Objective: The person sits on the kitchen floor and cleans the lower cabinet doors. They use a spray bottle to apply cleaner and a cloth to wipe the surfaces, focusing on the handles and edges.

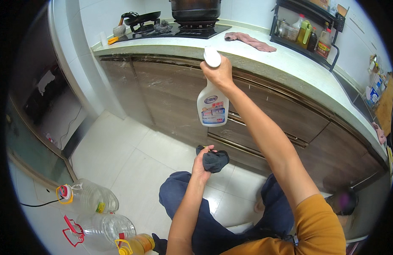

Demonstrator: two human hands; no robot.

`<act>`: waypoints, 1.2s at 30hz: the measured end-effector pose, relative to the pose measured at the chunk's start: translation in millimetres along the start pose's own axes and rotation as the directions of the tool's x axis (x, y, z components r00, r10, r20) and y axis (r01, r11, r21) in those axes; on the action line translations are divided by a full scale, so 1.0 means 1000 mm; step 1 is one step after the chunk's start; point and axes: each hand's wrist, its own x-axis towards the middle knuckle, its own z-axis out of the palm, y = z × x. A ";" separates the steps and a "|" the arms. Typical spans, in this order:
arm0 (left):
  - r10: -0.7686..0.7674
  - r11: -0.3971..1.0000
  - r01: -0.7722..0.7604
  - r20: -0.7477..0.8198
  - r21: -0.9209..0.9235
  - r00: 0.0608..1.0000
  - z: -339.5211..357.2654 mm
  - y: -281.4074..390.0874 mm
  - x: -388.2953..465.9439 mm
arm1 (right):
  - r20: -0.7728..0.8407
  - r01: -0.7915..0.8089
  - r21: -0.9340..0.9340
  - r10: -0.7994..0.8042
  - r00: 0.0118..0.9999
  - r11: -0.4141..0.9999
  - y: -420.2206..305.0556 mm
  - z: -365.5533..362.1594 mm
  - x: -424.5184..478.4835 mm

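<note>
My right hand (220, 72) grips the neck of a white spray bottle (213, 106) just under its white head, holding it upright in front of the brown cabinet fronts (171, 92). The bottle bears a printed label. Lower down, over the tiled floor, my left hand (202, 163) is closed on a bunched dark cloth (216, 161). Above the bottle runs the edge of the pale countertop (183, 51), where a pinkish cloth (250, 41) lies crumpled to the right of the stove.
A gas stove (199, 32) bears a large dark pot (196, 11). A black rack (301, 51) with bottles stands at the right of the counter. Large clear plastic jugs (97, 196) and a yellow oil bottle (140, 244) are on the floor at lower left, near a glass door (33, 153).
</note>
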 end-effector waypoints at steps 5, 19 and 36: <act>0.027 1.000 -0.026 -0.032 0.007 0.999 -0.008 0.007 0.000 | 0.124 -0.040 -0.022 0.042 0.991 0.999 -0.011 0.032 0.013; -0.047 0.997 0.047 0.004 0.060 0.999 0.013 -0.015 0.009 | -0.149 0.086 0.347 -0.036 0.988 0.934 0.001 -0.063 -0.039; -0.247 0.966 0.244 0.024 0.091 0.969 0.040 -0.079 0.030 | -0.390 -0.166 0.012 0.158 0.907 0.986 0.022 -0.356 -0.137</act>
